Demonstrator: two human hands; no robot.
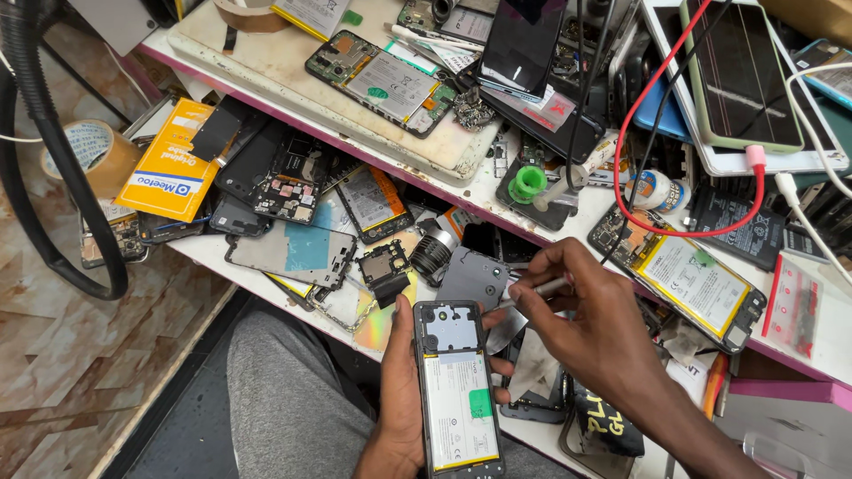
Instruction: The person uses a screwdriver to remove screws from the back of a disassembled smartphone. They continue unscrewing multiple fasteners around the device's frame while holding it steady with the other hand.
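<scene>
My left hand (398, 417) grips an opened phone (457, 390) from below, its back cover off, showing a white battery with a green sticker and a grey upper plate. My right hand (595, 333) hovers just right of the phone's top and pinches a thin metal tool (543, 287) whose tip points left toward the phone's upper edge. A grey plastic phone cover (473, 277) lies on the shelf directly behind the phone.
A lower shelf (209, 253) holds several dismantled phones, circuit boards and a yellow box (170, 164). The upper bench carries an opened phone (382, 82), a tablet (741, 75) with a charging cable, a red wire (674, 226), glue bottle (655, 189). Tape roll (93, 151) sits left.
</scene>
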